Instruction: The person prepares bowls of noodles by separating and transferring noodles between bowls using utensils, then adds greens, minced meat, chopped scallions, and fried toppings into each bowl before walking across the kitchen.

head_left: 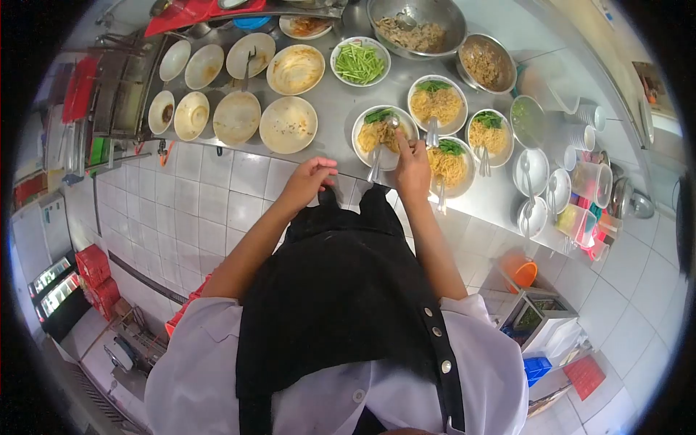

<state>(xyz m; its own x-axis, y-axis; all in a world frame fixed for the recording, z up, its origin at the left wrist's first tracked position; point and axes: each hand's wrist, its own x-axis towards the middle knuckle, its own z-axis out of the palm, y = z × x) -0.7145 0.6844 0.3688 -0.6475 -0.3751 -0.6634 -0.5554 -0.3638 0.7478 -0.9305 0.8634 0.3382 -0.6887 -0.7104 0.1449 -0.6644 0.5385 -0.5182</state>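
Note:
My right hand (413, 170) is closed around a spoon (393, 122), whose bowl end is over a noodle bowl (357, 142) at the counter's front edge. In that bowl lie yellow noodles, green leaves and some brownish minced topping; cutlery (374, 165) leans on its near rim. My left hand (312, 181) hovers just off the counter edge, fingers loosely bent and apart, with nothing in it. To the right stand more noodle bowls: one (437, 109) behind, one (451, 168) in front and one (491, 138) farther right, each with greens and cutlery.
A large steel bowl (417, 32) and a smaller steel pot (487, 64) hold minced topping at the back. Chopped green vegetables (359, 64) fill a bowl nearby. Several stained bowls (288, 125) line the left counter. White bowls (531, 172) and plastic tubs (592, 183) stand right.

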